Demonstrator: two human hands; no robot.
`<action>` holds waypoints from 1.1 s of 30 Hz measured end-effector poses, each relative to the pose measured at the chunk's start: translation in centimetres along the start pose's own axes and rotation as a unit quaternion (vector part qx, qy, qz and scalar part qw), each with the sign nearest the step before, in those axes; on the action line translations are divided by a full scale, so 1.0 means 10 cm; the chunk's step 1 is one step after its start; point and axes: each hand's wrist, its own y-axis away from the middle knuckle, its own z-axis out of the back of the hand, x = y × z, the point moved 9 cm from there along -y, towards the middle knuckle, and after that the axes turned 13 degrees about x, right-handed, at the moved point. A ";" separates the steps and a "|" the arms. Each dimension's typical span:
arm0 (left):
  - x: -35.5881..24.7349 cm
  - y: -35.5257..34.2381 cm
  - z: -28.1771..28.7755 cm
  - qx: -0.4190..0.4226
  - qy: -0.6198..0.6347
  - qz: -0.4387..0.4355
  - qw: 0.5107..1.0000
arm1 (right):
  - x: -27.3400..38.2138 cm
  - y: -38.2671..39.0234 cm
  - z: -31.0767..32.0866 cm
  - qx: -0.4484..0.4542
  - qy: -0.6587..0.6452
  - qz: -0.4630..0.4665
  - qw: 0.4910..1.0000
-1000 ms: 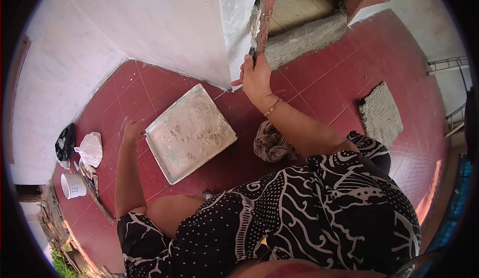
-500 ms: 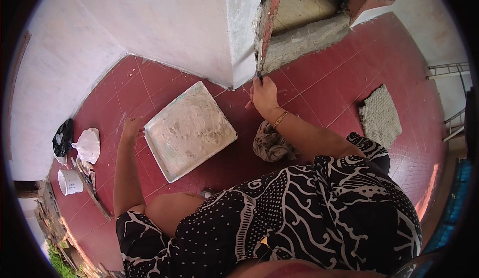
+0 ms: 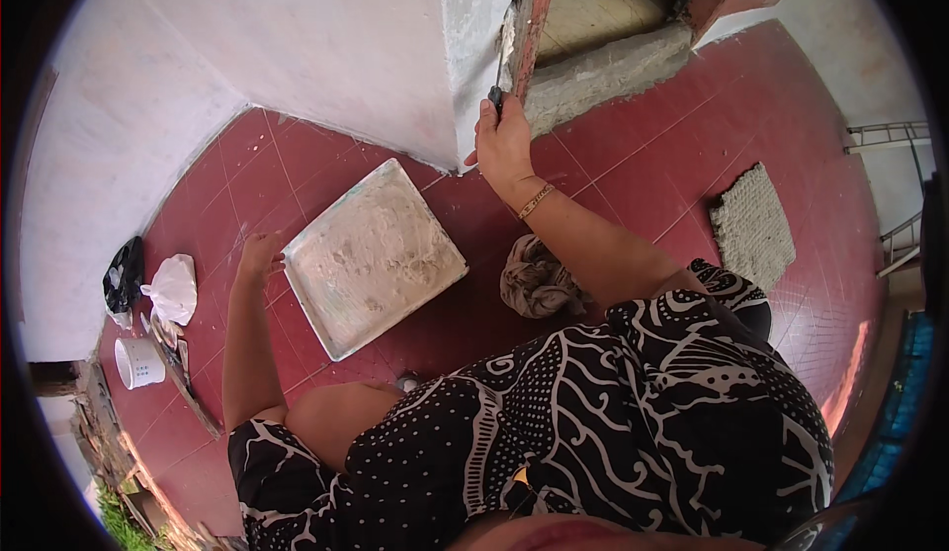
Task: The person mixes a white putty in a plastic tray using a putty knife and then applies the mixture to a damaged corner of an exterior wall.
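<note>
My right hand point(image 3: 506, 144) is closed around the black handle of a putty knife point(image 3: 496, 96). Its thin blade, seen nearly edge-on, points up along the rough edge where the white wall point(image 3: 473, 67) meets the red door frame point(image 3: 539, 17). Whether the blade touches the wall is hard to tell. My left hand point(image 3: 261, 253) is beside the left rim of a shallow white tray point(image 3: 326, 339), fingers partly bent and apart, with nothing visible in them. A pale plaster-like paste point(image 3: 381, 254) is spread over the tray's bottom.
A crumpled brown cloth point(image 3: 536, 279) lies under my right forearm. Farther right is a woven mat point(image 3: 753, 227). On the left floor are a black bag point(image 3: 125, 279), a white plastic bag point(image 3: 172, 289), a white tub point(image 3: 138, 361) and a wooden strip point(image 3: 193, 398). A rough doorsill point(image 3: 608, 72) is ahead.
My right hand has moved up and slightly left along the wall's edge with the putty knife, showing more of its handle and blade. My left hand and the tray have hardly moved.
</note>
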 end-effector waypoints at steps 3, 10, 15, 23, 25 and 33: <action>-0.03 -0.04 -0.11 0.015 0.001 0.019 1.000 | -0.32 -0.11 0.30 -0.041 0.164 0.065 0.983; -0.08 0.00 -0.06 0.018 -0.013 0.000 1.000 | -0.55 -0.09 0.44 0.024 0.117 0.008 0.993; -0.14 -0.08 -0.08 0.021 -0.022 0.015 0.999 | -0.83 0.29 0.35 0.058 0.063 -0.117 0.989; -0.04 -0.09 -0.06 0.039 -0.016 0.014 0.999 | -0.46 0.54 0.24 0.002 0.088 -0.060 0.994; 0.05 -0.11 0.01 0.024 -0.007 0.012 1.000 | -0.32 0.47 0.14 0.008 0.087 -0.032 0.996; -0.06 -0.05 -0.23 0.047 -0.026 0.012 0.998 | -0.38 0.00 0.21 -0.044 0.153 0.047 0.986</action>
